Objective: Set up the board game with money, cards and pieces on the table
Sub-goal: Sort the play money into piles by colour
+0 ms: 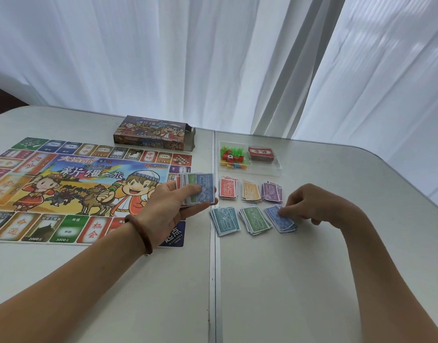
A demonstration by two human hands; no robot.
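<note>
So left hand (173, 203) grips the unsorted bills (200, 190), fanned to show values; right hand (309, 201) pinches the blue pile (283, 222), probably matching colours.

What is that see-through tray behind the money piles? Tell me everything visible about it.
The clear tray looks like transparent plastic, shallow, with two compartments. The left one holds small red, green and yellow pieces and a white die; the right holds a red-backed card stack. It lies flat on the white table.
</note>
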